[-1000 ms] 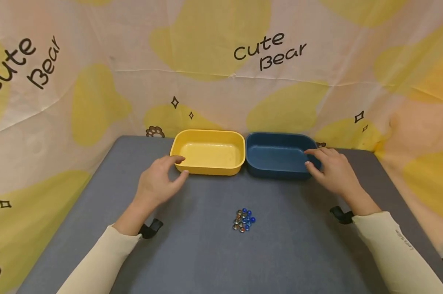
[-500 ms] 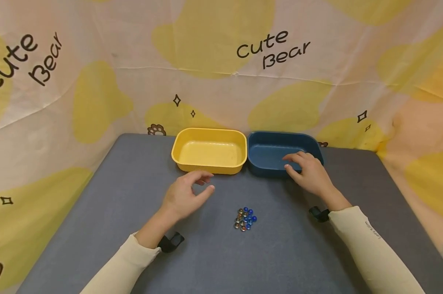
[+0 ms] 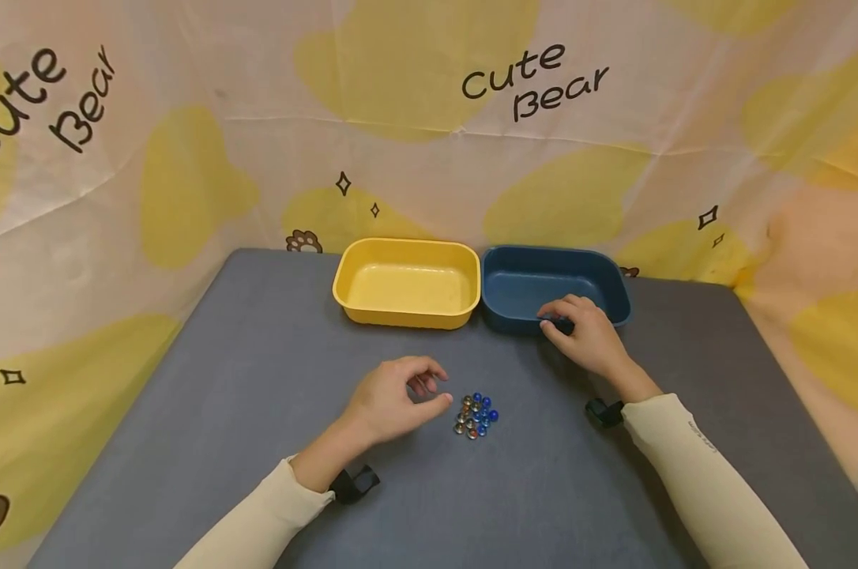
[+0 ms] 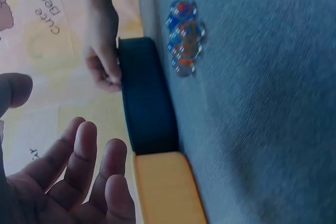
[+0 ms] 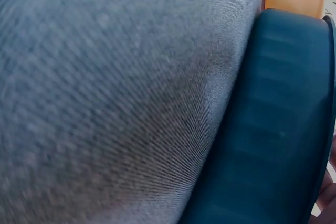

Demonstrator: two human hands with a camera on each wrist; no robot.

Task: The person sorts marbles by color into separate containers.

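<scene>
My left hand (image 3: 400, 399) is held over the table just left of a small cluster of glass marbles (image 3: 476, 416), some blue and some brownish. Its thumb and fingers are loosely bent with a gap between them, and nothing is in it. The left wrist view also shows the fingers (image 4: 84, 161) apart from the marbles. My right hand (image 3: 585, 336) is at the near rim of the dark blue bin (image 3: 528, 276), its fingers loosely curved over the edge. In the right wrist view only bits of its fingers (image 5: 328, 192) show past the rim.
A yellow bin (image 3: 408, 320) stands against the left end of the blue bin at the table's back. A patterned cloth (image 3: 415, 95) hangs behind and around the grey table (image 3: 187, 411). Dark straps (image 3: 354, 484) are on both wrists.
My left hand has moved from the yellow bin's near left corner rightward and nearer, to beside the marbles. My right hand has shifted left along the blue bin. The marbles have stayed put.
</scene>
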